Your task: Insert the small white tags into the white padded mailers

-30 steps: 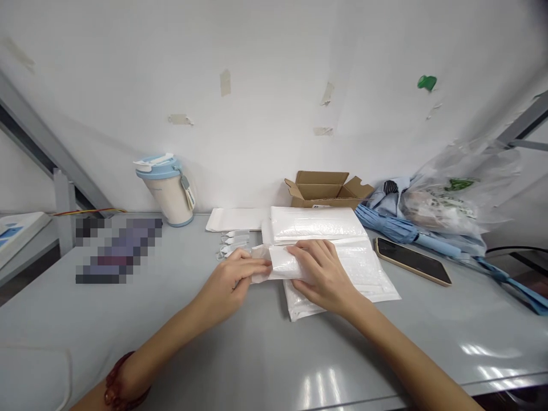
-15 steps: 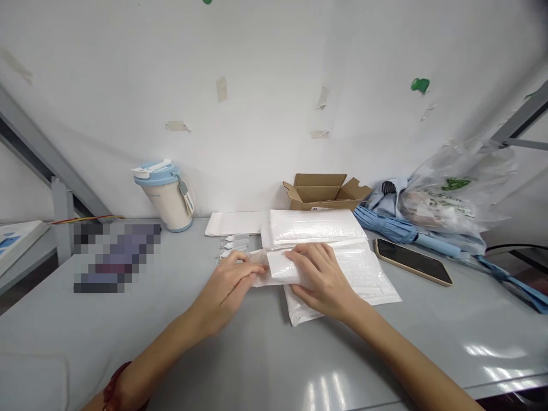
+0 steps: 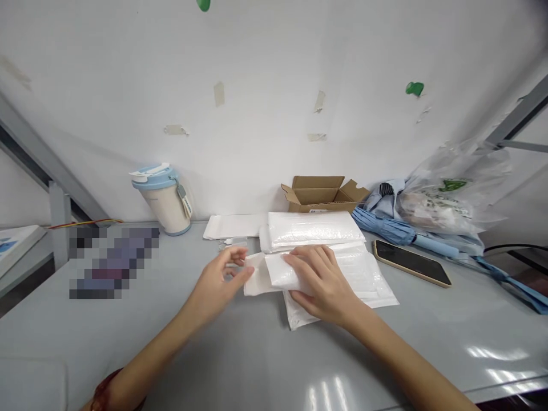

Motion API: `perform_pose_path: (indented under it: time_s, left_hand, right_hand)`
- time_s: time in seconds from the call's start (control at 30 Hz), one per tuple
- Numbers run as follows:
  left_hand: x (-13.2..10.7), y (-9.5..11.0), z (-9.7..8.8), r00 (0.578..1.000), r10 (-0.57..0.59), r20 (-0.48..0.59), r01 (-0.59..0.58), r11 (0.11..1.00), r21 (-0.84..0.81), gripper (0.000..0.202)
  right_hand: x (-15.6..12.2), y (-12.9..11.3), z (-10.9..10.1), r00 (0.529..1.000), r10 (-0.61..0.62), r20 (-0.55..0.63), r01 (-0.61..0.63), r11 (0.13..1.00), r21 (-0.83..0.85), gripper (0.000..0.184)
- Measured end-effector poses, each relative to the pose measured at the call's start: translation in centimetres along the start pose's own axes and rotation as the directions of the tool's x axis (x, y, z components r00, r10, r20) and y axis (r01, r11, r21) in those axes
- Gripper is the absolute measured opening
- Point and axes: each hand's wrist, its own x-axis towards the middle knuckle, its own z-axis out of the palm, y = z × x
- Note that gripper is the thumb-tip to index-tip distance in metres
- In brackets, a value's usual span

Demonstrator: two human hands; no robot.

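My right hand point(image 3: 319, 282) lies on a small white padded pouch point(image 3: 280, 273) and grips it, on top of a stack of white bubble mailers point(image 3: 363, 274). My left hand point(image 3: 220, 282) pinches the pouch's open left flap point(image 3: 252, 279) between thumb and fingers. A second pile of mailers point(image 3: 314, 228) sits just behind. A few small white items point(image 3: 231, 244) lie behind my left hand, partly hidden by it.
A blue-lidded cup point(image 3: 165, 200) stands at the back left beside a blurred patch. A flat white envelope point(image 3: 231, 226), an open cardboard box point(image 3: 321, 193), a folded blue umbrella point(image 3: 398, 228), a phone point(image 3: 411, 262) and a plastic bag point(image 3: 454, 194) line the back and right of the grey table point(image 3: 257, 354).
My left hand has drawn slightly left and opened its fingers, pulling the pouch's flap out flat. My right hand stays pressed on the pouch.
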Motion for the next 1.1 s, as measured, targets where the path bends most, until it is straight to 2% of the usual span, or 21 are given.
perform_pose_path:
  time_s: [0.03,0.1,0.17,0.33,0.5,0.63,0.73,0.9,1.1]
  left_hand:
    - [0.1,0.0,0.1,0.992,-0.035,0.120,0.045,0.995,-0.084,0.030]
    - [0.1,0.0,0.5,0.949,-0.084,0.304,0.145,0.972,-0.184,0.025]
    - [-0.1,0.1,0.8,0.927,-0.118,0.356,0.204,0.955,-0.214,0.025]
    - [-0.5,0.7,1.2,0.930,-0.155,0.334,0.246,0.936,-0.251,0.020]
    - [-0.9,1.4,1.6,0.937,-0.219,0.273,0.299,0.906,-0.300,0.014]
    - [-1.1,1.3,2.0,0.944,-0.245,0.219,0.318,0.854,-0.413,0.040]
    - [-1.3,1.2,2.2,0.945,-0.251,0.210,0.322,0.823,-0.467,0.045]
    - [-1.5,1.6,2.3,0.923,-0.300,0.240,0.380,0.810,-0.447,0.037]
    - [-1.2,1.2,1.8,0.935,-0.226,0.273,0.326,0.850,-0.413,0.020]
  right_hand:
    - [0.0,-0.2,-0.1,1.000,-0.023,0.000,0.023,1.000,-0.009,0.045]
    - [0.0,-0.6,-0.2,0.998,-0.061,0.012,0.061,0.998,-0.015,0.047]
    - [-0.1,-0.8,-0.4,0.996,-0.081,0.046,0.082,0.997,-0.013,0.048]
    - [-0.1,-0.8,-0.7,0.992,-0.093,0.080,0.096,0.995,-0.038,0.050]
    - [0.0,-1.4,-0.4,0.992,-0.086,0.097,0.103,0.979,-0.176,0.056]
    - [0.0,-2.1,0.0,0.990,-0.047,0.131,0.079,0.964,-0.255,0.064]
    - [-0.2,-2.6,0.6,0.993,-0.053,0.110,0.082,0.956,-0.280,0.063]
    - [-0.4,-3.1,1.5,0.989,-0.101,0.105,0.129,0.944,-0.303,0.058]
    - [-0.3,-2.7,1.6,0.991,-0.082,0.102,0.113,0.928,-0.354,0.056]
